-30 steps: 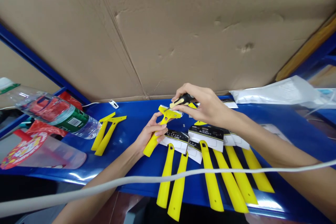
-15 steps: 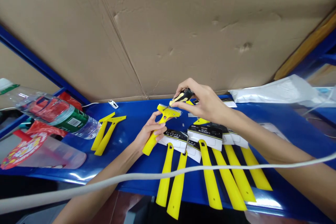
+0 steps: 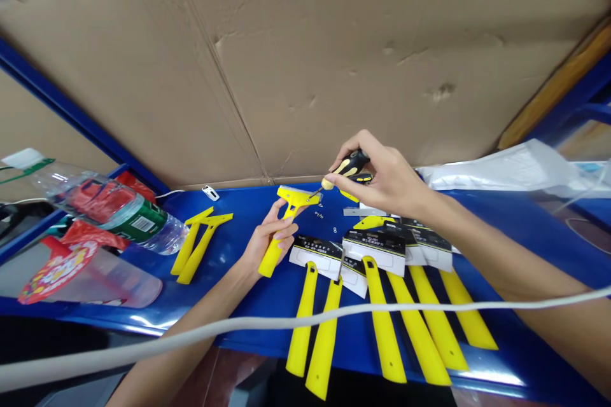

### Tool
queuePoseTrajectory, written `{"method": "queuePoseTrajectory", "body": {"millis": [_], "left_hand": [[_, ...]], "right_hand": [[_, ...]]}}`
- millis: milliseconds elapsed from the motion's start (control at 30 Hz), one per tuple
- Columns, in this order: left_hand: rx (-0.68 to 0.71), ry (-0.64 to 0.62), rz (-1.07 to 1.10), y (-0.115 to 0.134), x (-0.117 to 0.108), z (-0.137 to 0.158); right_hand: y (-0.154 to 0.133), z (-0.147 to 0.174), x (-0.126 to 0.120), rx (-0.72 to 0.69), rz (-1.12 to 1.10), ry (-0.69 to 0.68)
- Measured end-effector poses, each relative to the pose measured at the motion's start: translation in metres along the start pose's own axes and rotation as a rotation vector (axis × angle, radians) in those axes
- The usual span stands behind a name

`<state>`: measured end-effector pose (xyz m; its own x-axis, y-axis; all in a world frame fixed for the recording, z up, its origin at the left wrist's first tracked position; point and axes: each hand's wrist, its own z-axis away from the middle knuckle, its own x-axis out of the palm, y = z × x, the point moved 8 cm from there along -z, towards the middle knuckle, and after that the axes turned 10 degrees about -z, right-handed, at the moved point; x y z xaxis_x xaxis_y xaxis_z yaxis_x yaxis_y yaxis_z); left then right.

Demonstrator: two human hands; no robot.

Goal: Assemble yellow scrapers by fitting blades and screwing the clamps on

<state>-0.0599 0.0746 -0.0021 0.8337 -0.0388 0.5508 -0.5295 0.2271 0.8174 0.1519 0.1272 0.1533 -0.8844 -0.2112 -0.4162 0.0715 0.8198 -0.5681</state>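
Observation:
My left hand [image 3: 268,236] is closed round the handle of a yellow scraper [image 3: 292,198], its wide head turned up and away from me. In my right hand [image 3: 384,172] is a black and pale-yellow screwdriver [image 3: 351,166]. Its tip meets the right side of the scraper's head, by a screw. Several small metal bits [image 3: 335,229] lie on the blue shelf [image 3: 258,318] just beyond the scraper. To the right, several yellow scraper handles [image 3: 382,318] stick out from black-and-white card sleeves [image 3: 375,248]. A pair of bare yellow scrapers [image 3: 203,248] lies to the left.
A water bottle [image 3: 147,226] and a plastic cup with a red straw [image 3: 128,276] stand at the left. A white cable [image 3: 267,325] crosses in front of me. Cardboard [image 3: 305,63] backs the shelf, and a white plastic bag [image 3: 491,168] lies at the right rear.
My right hand has drawn back up and to the right with the screwdriver, showing more of its shaft. The scraper has shifted slightly in my left hand. The view has moved a little.

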Motion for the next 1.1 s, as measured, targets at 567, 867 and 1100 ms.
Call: {"method": "queuePoseTrajectory", "body": {"millis": [567,867,1100], "left_hand": [[0.005,-0.002,0.000,0.001,0.002,0.003],[0.007,0.004,-0.003,0.003,0.005,0.003],[0.019,-0.019,-0.068,-0.001,0.002,0.000]], "right_hand": [[0.005,0.002,0.004,-0.021,0.028,-0.015],[0.004,0.003,0.008,-0.003,0.024,-0.035],[-0.005,0.003,0.021,-0.091,-0.004,-0.207]]}}
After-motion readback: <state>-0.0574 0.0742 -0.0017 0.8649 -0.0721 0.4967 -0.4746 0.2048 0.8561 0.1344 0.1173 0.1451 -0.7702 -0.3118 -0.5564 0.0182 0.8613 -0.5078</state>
